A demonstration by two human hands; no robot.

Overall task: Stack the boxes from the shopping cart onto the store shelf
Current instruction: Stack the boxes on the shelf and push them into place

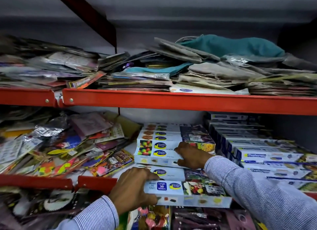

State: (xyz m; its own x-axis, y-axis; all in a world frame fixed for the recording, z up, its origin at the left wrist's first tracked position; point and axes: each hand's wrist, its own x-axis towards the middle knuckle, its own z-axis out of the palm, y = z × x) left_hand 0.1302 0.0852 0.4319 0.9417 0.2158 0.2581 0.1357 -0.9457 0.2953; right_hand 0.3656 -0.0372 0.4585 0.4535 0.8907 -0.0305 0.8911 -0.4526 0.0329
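the left hand (132,187) is gripping the front box (187,193) at lower centre, the right hand (190,155) is pressing open-fingered on the stacked boxes (161,144) already shelved, so stacking looks well underway, with the cart unseen.

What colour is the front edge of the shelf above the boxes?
Red-orange: the shelf edge, seen in the head view, runs across above the boxes.

Boxes (159,149) mid-shelf (188,104) — packets (56,149) left
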